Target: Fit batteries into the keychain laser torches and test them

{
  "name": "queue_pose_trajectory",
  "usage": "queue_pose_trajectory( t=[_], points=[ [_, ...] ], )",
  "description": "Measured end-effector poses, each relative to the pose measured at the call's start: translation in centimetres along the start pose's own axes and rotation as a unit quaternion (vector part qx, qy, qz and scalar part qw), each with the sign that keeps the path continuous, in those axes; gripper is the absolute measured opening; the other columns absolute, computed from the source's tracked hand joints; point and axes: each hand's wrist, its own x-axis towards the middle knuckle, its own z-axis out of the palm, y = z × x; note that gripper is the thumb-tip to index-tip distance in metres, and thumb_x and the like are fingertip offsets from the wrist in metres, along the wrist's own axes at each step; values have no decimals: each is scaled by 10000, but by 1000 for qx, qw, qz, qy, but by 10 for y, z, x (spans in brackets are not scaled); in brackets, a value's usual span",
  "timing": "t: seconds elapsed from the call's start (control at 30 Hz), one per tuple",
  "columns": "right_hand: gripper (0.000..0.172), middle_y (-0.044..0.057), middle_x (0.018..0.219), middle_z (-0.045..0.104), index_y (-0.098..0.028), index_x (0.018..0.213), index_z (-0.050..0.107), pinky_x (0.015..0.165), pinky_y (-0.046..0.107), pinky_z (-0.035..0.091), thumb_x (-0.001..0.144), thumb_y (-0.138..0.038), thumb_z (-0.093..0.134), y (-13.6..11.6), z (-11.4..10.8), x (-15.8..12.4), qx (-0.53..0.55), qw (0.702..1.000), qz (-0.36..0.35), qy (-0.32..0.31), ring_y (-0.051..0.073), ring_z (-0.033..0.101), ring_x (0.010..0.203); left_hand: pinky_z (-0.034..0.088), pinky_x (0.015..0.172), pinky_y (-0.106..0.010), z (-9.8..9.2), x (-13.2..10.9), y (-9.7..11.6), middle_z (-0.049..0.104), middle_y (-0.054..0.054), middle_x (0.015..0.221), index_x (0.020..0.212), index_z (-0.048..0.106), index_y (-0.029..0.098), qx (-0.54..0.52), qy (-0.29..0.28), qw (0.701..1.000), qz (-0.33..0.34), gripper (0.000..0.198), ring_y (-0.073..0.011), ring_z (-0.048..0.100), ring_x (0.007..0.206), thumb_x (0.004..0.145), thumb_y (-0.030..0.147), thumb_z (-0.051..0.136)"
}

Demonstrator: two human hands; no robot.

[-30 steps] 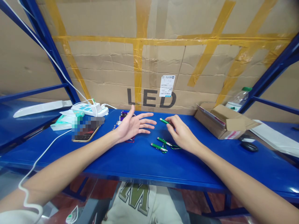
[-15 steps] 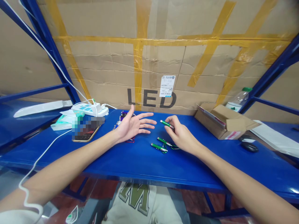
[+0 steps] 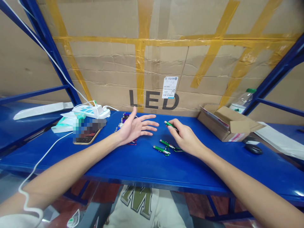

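- My right hand is closed on 1 green pen-like stick, pinched by thumb and fingers over the blue table.
- Since 0.5 s ago, this stick has shifted slightly to the right; I judge that I am adjusting it in the grip, not releasing it.
- My left hand has stayed widely spread, holding nothing.
- 2 other green sticks lie unmoved near my right hand.
- More coloured sticks are partly hidden behind my left hand.
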Motion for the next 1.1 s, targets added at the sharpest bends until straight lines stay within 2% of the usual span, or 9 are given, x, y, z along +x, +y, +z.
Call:
queue_pose_trajectory(
  t=[0.17, 0.33, 0.47, 0.97, 1.1],
  points=[
    [186, 24, 869, 725, -252, 1075, 589, 705, 320, 453, 1103, -379, 455, -2, -1, -1, -5, 1000, -15, -26, 219, 674, 756, 555, 952, -412, 1, 1, -1, 726, -223, 1360, 1430, 673, 133, 26, 25, 999, 8, 858, -321, 713, 1160, 1039, 818, 333],
    [183, 16, 856, 726, -251, 1045, 595, 693, 308, 436, 1093, -379, 474, -2, -1, -2, -3, 999, -22, -27, 207, 661, 729, 568, 928, -373, 1, 3, -5, 758, -180, 1285, 1341, 724, 165, 75, 74, 994, 15, 621, -278, 726, 1119, 1071, 681, 510],
    [186, 9, 833, 716, -247, 1043, 602, 687, 302, 433, 1093, -375, 477, -2, -2, -3, 5, 999, -30, -29, 195, 647, 708, 577, 917, -361, 0, 4, -6, 765, -172, 1266, 1315, 740, 164, 93, 87, 992, 16, 502, -259, 738, 1094, 1100, 572, 544],
    [215, 24, 839, 726, -239, 1035, 624, 669, 308, 429, 1096, -373, 466, -1, -3, -2, -16, 999, -41, -14, 190, 631, 682, 576, 906, -369, -4, 5, -7, 771, -184, 1250, 1290, 754, 151, 66, 86, 994, 18, 609, -267, 741, 1079, 1091, 660, 487],
    [235, -5, 766, 690, -233, 1036, 650, 641, 292, 425, 1094, -387, 482, -4, -3, -5, 29, 997, -54, -47, 166, 590, 637, 579, 902, -367, -2, 5, -6, 776, -178, 1234, 1279, 759, 151, 72, 101, 992, 20, 580, -263, 741, 1066, 1092, 639, 505]
  ],
)
